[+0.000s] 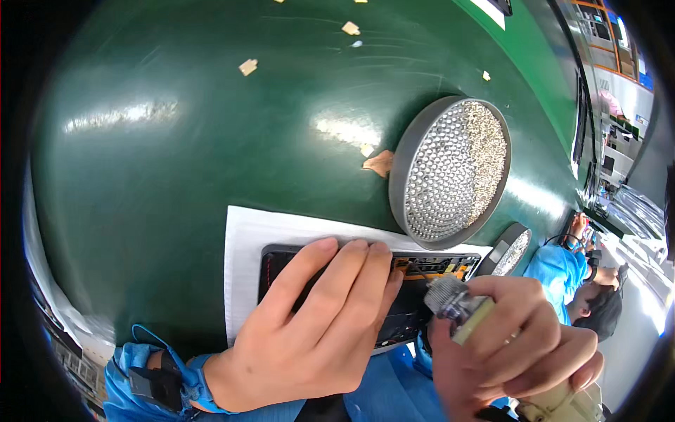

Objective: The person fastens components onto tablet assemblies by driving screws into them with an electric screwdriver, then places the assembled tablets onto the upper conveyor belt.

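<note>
My left hand (pixel 316 323) lies flat across a black, opened electronic device (pixel 422 309), its fingers stretched out over the upper edge. Circuit parts and orange strips show at the device's right end; the hand hides much of the rest. Closed round an electric screwdriver (pixel 450 297) is my right hand (pixel 520 337), thumb below and fingers over the top. The screwdriver's knurled collar is over the device's right part. Whether its tip touches a screw cannot be seen. Under the device is a white sheet (pixel 242 239).
A round grey dish (pixel 401 176) of small screws stands beyond the device, and a smaller dish (pixel 513 250) is to its right. Pale scraps (pixel 248 67) and a brown piece (pixel 380 163) lie on the green table (pixel 176 162). Another person in a blue sleeve (pixel 555 271) sits at the right.
</note>
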The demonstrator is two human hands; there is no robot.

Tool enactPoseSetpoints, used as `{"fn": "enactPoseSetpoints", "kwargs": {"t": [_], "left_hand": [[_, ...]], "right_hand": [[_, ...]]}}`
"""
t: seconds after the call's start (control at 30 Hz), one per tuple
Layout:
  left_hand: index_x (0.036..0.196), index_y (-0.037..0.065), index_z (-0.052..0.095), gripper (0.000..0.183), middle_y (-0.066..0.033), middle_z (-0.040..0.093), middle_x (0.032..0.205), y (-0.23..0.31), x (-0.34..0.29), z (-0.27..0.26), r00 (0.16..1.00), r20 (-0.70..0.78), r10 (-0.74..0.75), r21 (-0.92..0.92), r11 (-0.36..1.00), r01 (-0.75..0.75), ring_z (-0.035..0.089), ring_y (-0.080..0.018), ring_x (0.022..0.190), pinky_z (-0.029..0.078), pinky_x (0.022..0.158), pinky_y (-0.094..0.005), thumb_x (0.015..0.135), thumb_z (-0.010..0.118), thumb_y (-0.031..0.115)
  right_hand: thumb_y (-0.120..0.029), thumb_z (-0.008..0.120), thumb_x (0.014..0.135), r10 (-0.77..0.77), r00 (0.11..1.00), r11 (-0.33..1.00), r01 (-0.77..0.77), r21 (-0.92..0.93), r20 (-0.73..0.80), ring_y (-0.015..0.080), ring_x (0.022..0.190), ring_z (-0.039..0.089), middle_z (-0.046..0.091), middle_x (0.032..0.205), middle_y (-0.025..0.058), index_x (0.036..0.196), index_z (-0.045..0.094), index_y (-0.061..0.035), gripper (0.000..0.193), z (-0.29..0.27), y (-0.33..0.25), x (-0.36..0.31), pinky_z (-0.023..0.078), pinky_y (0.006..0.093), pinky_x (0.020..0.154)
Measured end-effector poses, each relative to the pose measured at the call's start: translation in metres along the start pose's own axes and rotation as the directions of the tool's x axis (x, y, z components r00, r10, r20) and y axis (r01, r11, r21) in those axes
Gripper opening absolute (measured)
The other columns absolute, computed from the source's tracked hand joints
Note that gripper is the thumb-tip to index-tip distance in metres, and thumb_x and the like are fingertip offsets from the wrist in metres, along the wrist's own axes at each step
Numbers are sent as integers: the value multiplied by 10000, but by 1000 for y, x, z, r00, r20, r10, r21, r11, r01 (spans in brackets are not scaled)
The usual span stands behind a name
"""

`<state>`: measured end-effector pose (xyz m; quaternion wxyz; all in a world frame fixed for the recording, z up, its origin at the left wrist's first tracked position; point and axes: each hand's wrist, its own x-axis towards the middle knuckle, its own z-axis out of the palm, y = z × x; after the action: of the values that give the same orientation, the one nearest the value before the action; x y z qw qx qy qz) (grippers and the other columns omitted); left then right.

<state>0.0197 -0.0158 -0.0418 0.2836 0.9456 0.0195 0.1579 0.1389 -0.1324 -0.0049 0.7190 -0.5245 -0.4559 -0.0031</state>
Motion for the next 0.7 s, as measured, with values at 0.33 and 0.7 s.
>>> {"fn": "enactPoseSetpoints", "kwargs": {"t": [0.33,0.7], "left_hand": [[974,81,840,232,-114,701,1215,3,-4,7,996,-89,-1,-9,1000,0,653,-284,1137,554,979,-449,751,828,144],[915,29,812,207,-134,712,1188,7,0,12,996,-90,-8,-79,997,1,670,-300,1110,566,954,-458,741,844,137]], "right_hand": [[-471,689,1018,24,996,999,-29,46,90,130,653,503,474,974,48,1474,338,-17,733,0,5,-2,467,282,485],[-465,675,1026,35,992,997,-43,59,123,144,660,514,487,981,56,1488,331,-37,718,-9,5,-2,475,287,471]]}}
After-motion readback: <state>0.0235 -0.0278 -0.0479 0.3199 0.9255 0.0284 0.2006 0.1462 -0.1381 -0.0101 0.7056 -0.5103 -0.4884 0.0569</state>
